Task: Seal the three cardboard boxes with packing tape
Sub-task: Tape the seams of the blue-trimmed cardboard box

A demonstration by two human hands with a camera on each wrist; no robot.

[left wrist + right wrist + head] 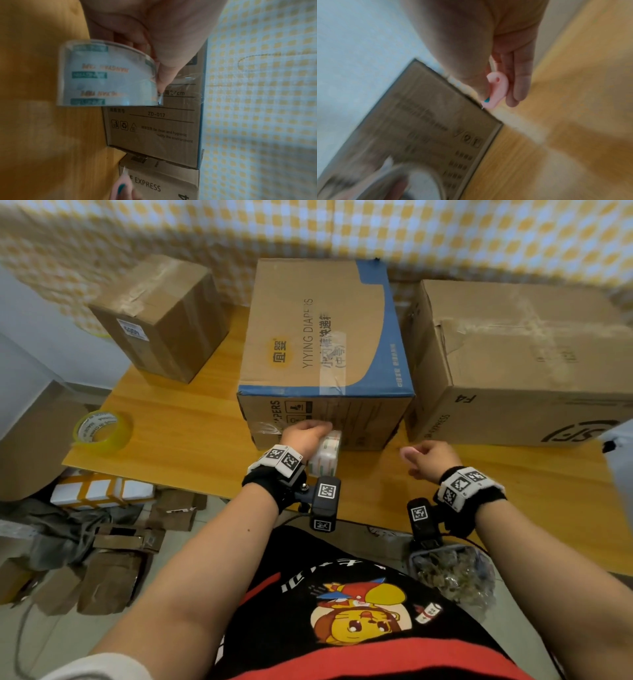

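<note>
Clear tape down the front of the middle box, cutter at the ready

Clear packing tape runs over the top of the middle box (322, 330) and down its front face, where the left hand (305, 434) holds the tape roll (106, 75) against the cardboard. Left grip: fingers through the core, thumb pinning the film to the printed panel. The strip between roll and box looks uncut.

Right hand (428, 457) sits just right of the box front, not touching it. Right grip: thumb and fingers pinching a small pink cutter (496, 90), tip pointing toward the box.

Small box (161, 316) stands at the back left of the desk (178, 426), old tape visible on top. Large box (520, 361) stands right of the middle one, nearly touching; its top shows worn tape and torn paper. Whether either is freshly sealed cannot be told. A second, yellow-tinted roll (102, 431) lies near the desk's left edge.

Risks, as judged:
- Cutter close to the left thumb; a hurried slice could nick it.
- Slack film may fold onto itself and lose the free end on the roll.
- Short front tail may peel if not pressed down.
</note>
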